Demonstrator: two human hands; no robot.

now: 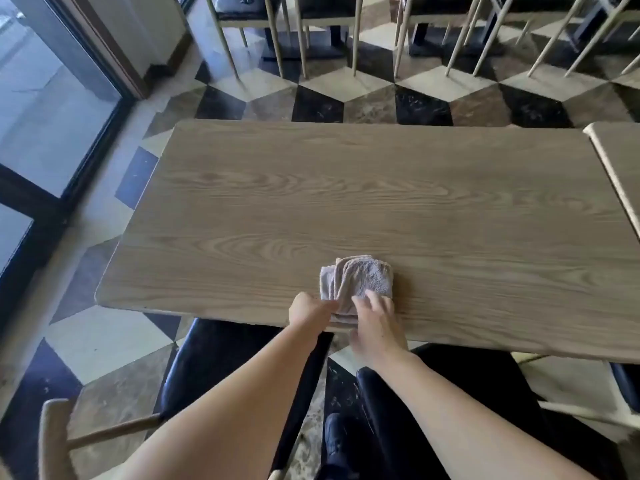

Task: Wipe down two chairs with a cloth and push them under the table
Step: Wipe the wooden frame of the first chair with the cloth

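- The left hand pinches the near left edge of the folded cloth.
- The cloth lies flat by the counter's near edge, folds fanned away.
- The right hand rests on it, fingers spread loosely.

The hands hide the cloth's near edge; the right fingers are motion-blurred.

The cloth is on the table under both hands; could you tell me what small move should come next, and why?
Probably lift the folded grey cloth off the wooden table. The left hand pinches its near corner and the right hand rests on it, while the black-seated chair below is only partly under the table and likely waits for wiping.
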